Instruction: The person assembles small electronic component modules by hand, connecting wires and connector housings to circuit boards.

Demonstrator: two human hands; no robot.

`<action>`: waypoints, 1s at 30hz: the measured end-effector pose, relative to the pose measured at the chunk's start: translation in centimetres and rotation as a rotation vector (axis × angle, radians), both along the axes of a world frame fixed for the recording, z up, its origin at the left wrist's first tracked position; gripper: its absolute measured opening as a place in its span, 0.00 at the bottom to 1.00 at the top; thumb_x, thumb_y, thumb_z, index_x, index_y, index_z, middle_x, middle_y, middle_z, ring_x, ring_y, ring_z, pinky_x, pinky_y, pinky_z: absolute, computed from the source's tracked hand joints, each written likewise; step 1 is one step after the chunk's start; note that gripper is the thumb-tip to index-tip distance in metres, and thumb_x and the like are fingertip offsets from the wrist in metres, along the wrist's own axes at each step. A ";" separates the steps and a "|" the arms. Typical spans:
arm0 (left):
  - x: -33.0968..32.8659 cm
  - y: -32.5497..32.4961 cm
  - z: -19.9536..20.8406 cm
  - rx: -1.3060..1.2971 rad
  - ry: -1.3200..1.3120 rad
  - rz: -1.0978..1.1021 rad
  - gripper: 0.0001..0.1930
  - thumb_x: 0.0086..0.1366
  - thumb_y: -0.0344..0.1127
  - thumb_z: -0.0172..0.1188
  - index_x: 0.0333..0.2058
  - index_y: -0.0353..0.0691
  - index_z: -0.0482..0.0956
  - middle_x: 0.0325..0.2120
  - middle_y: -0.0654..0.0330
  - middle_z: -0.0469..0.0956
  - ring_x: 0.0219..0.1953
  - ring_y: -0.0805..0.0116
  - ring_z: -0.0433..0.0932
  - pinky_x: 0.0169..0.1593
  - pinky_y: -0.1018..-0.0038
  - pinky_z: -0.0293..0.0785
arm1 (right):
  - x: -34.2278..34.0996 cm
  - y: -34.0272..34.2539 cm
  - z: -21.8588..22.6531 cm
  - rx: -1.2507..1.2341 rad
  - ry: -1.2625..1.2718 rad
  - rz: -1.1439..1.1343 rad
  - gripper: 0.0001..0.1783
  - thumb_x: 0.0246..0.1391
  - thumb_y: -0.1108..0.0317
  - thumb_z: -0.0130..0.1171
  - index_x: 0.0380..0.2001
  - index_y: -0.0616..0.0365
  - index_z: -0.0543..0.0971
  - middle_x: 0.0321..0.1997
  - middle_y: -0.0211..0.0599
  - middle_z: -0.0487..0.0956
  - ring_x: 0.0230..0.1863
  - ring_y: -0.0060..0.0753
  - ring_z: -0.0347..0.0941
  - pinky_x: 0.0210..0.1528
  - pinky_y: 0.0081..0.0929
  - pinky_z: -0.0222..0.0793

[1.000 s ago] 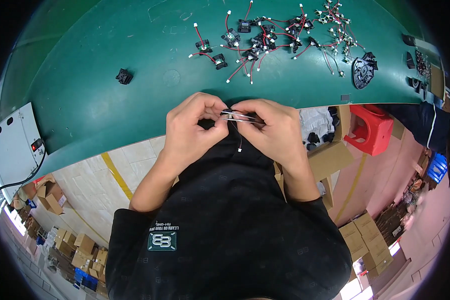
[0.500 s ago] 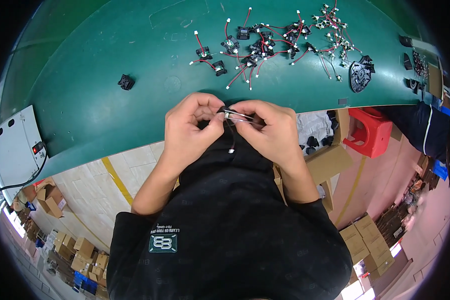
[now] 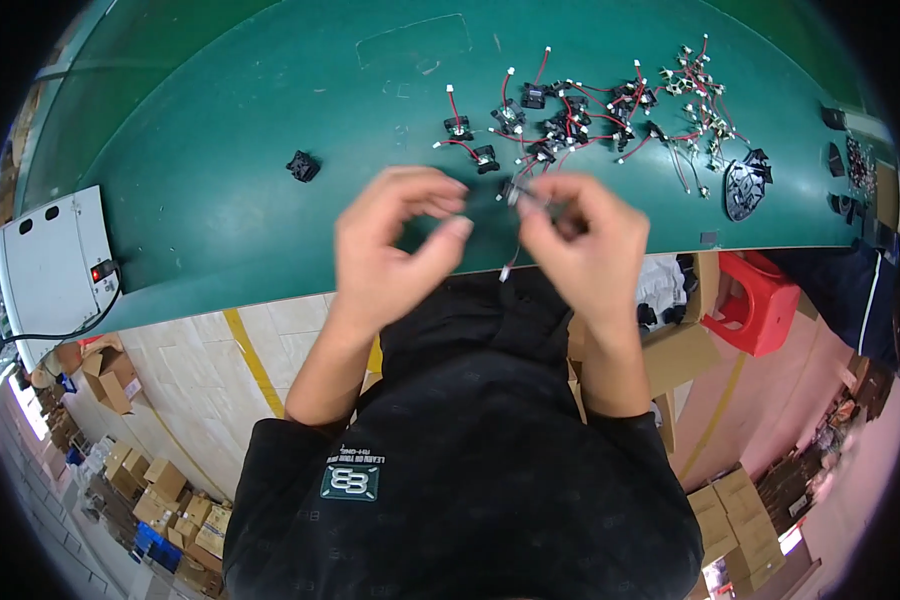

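Observation:
My right hand [image 3: 595,240] is closed in a pinch at the near edge of the green table. At its fingertips is a small black plastic part [image 3: 511,190], blurred by motion. From it a thin dark cable hangs down, ending in a small white connector [image 3: 505,272]. A thin grey tool, perhaps tweezers, seems to lie between the same fingers, but the blur hides its shape. My left hand [image 3: 400,245] is held apart to the left, thumb and fingers separated and nothing between them. Nearest beyond the hands lie several black parts with red cables [image 3: 485,158].
A lone black part [image 3: 303,166] lies at the left of the table [image 3: 220,230]. Several small boards with cables [image 3: 705,120] and a black shell [image 3: 746,187] are at the right. A white case [image 3: 55,265] stands far left; a red stool [image 3: 760,305] is beside an open carton [image 3: 675,352].
My left hand has let go of the black part and come away to the left. The right hand has carried the part and its cable rightward. The whole view has shifted slightly.

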State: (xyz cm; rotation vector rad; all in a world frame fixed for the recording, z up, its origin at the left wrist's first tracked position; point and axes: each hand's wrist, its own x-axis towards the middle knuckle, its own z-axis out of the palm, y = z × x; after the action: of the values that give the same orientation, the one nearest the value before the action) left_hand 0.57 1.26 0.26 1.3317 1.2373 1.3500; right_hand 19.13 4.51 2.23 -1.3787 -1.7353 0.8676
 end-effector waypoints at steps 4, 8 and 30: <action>-5.1 1.1 0.7 0.144 0.498 0.376 0.10 0.54 0.23 0.64 0.36 0.34 0.78 0.34 0.59 0.76 0.32 0.73 0.74 0.39 0.78 0.71 | 0.2 3.7 0.2 0.241 -0.121 -0.202 0.11 0.44 0.72 0.66 0.34 0.60 0.81 0.19 0.27 0.78 0.16 0.10 0.62 0.18 0.15 0.59; -10.3 0.8 0.6 0.095 0.865 0.402 0.15 0.59 0.26 0.62 0.47 0.36 0.78 0.40 0.59 0.77 0.37 0.73 0.73 0.39 0.79 0.71 | 2.3 3.0 1.1 0.023 0.060 -0.141 0.08 0.46 0.70 0.64 0.30 0.59 0.79 0.17 0.34 0.74 0.16 0.27 0.68 0.21 0.23 0.64; -11.3 1.5 -1.9 -0.225 0.667 0.396 0.15 0.54 0.27 0.69 0.40 0.33 0.76 0.32 0.62 0.77 0.32 0.77 0.73 0.37 0.80 0.72 | 14.1 3.1 -0.2 -0.180 -0.690 -0.494 0.12 0.47 0.61 0.63 0.33 0.56 0.82 0.32 0.44 0.82 0.33 0.48 0.78 0.37 0.39 0.73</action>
State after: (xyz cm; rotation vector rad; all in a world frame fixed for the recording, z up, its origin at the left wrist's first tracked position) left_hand -10.72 2.80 -1.60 1.4748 2.1268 0.9895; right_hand 33.24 7.59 2.08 -2.2917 -1.6715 0.2806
